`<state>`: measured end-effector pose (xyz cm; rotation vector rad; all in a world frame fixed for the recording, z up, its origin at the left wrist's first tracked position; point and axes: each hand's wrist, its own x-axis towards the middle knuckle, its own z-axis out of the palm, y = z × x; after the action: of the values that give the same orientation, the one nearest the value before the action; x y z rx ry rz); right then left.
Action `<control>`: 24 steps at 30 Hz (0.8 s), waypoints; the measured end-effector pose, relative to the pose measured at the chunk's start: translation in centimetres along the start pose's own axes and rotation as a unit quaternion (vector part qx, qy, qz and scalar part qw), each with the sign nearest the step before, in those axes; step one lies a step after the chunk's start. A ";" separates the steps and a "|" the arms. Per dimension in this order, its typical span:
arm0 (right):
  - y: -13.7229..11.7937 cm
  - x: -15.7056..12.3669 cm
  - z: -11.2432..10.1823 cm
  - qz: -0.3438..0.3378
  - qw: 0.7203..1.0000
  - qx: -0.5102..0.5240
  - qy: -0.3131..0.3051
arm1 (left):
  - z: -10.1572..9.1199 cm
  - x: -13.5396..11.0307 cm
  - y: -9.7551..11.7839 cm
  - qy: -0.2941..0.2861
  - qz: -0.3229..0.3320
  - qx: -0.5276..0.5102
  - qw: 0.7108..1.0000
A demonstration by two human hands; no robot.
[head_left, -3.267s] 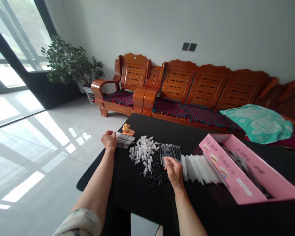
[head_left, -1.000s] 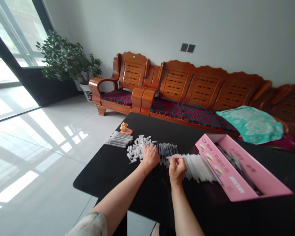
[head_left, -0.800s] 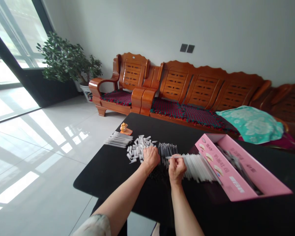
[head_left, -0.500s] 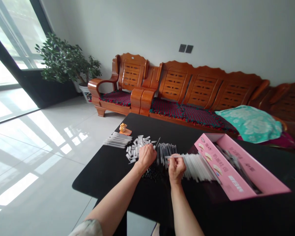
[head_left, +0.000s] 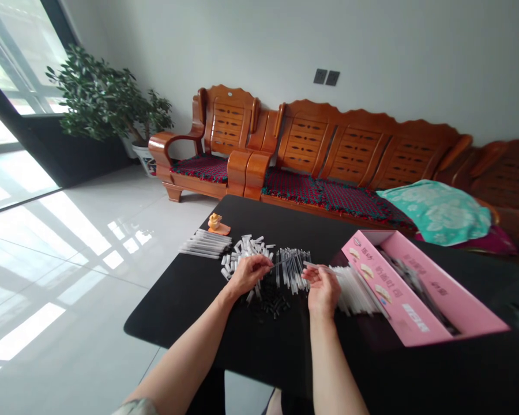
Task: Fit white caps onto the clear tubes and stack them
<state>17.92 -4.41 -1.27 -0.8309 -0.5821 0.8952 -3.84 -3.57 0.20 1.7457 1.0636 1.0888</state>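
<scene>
Slim dark rod (head_left: 282,263) and pale tube (head_left: 308,264) are in our two hands above the worktop (head_left: 168,314): our left hand (head_left: 247,273) pinches the rod between thumb and fingertips, and our right hand (head_left: 324,290) grips the tube in loosely curled fingers. Their facing ends are near each other, over a row of more dark rods (head_left: 292,279). Just behind our left hand we have a heap of short white pieces (head_left: 251,245), with small black pieces (head_left: 277,305) scattered nearer us. Beside our right hand lies a row of more pale tubes (head_left: 355,291), with a pink box (head_left: 383,290) at its right. Farther left we see white sticks (head_left: 205,244) and, just beyond, a yellow figure (head_left: 215,221).
</scene>
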 end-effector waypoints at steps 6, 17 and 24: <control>-0.1 0.0 0.0 -0.003 1.000 -0.007 0.005 | -0.1 -0.1 0.4 -0.019 0.005 0.006 1.000; 0.2 0.1 -0.5 0.013 1.000 -0.012 0.005 | -0.2 -0.1 0.3 -0.018 0.024 0.045 0.999; 0.1 -0.3 -0.1 0.030 0.999 -0.017 -0.015 | -0.1 0.0 0.0 -0.006 0.011 0.044 0.999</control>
<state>17.85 -4.65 -1.45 -0.8707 -0.6040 0.9554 -3.97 -3.55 0.25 1.8351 1.1016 1.0583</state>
